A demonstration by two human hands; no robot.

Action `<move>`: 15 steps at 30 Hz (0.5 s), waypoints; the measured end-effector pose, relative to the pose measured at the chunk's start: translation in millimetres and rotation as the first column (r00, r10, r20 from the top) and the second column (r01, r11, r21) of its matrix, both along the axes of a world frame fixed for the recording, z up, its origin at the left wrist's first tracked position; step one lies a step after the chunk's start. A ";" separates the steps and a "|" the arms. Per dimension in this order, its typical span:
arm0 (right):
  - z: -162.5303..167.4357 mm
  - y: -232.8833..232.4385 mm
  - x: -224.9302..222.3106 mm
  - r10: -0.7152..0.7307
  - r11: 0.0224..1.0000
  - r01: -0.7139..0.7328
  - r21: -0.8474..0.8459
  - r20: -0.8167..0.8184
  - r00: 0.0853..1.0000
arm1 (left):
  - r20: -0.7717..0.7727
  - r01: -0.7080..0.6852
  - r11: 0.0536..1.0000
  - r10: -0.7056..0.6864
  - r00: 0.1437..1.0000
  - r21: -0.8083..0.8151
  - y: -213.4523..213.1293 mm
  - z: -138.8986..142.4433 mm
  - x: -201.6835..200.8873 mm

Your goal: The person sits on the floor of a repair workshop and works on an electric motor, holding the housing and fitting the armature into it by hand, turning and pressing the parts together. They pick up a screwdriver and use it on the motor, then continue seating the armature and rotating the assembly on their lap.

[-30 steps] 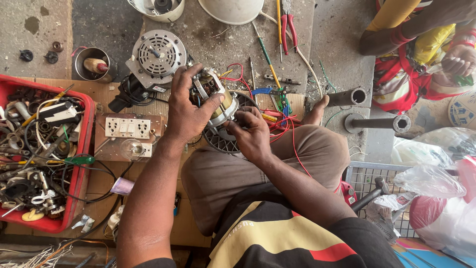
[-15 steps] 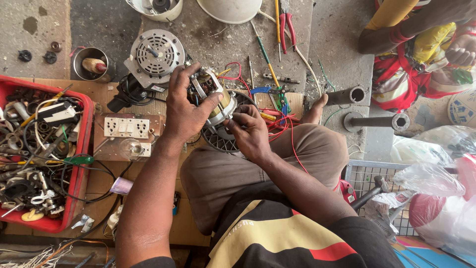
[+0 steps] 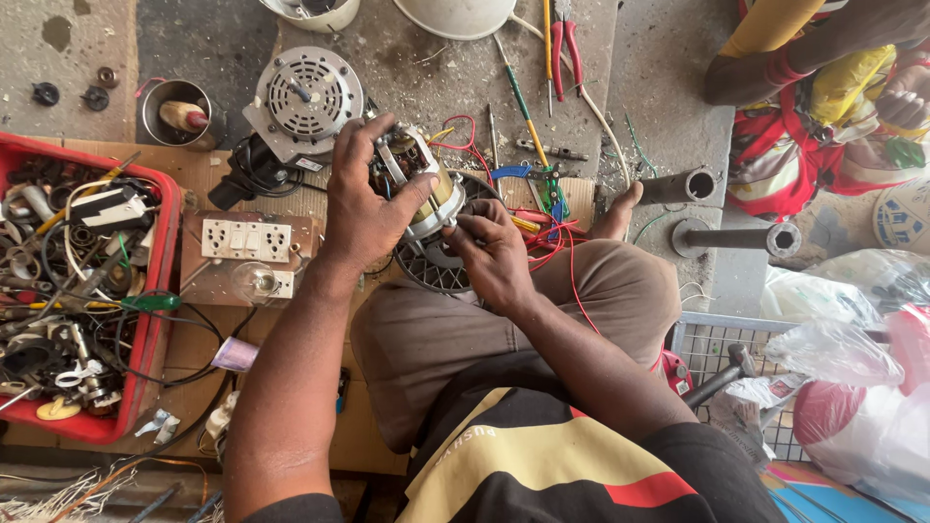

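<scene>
Here we hold a small motor (image 3: 421, 189) above our lap, near a round grille (image 3: 436, 266) lying under it. Our left hand (image 3: 363, 208) wraps over its top, fingers curled around the frame; our right hand (image 3: 494, 252) pinches its lower edge from below. It looks heavy and rigid for its size, so we would judge the bare metal frame the safest grip, not the thin copper windings or the loose red wire (image 3: 567, 266), which seem fragile. It is a squat silver core with yellowish coils showing inside.
</scene>
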State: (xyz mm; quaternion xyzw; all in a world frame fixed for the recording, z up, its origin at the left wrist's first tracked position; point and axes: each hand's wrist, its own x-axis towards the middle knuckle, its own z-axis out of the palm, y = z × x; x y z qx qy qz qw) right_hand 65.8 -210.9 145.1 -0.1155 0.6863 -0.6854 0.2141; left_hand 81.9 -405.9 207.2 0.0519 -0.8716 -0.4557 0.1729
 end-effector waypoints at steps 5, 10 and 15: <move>-0.4 -4.5 2.9 -0.073 0.996 0.070 0.052 0.055 0.996 | 0.030 0.000 0.996 -0.003 1.000 0.084 0.9 1.8 -2.9; -3.7 -1.7 1.3 -0.030 0.998 0.030 0.051 0.013 0.999 | 0.032 -0.009 0.998 0.007 0.999 0.060 -0.3 0.5 -1.7; -4.1 1.5 -1.4 -0.002 0.998 0.002 0.058 0.004 1.000 | 0.005 -0.017 1.000 0.017 1.000 -0.010 0.1 1.5 -2.4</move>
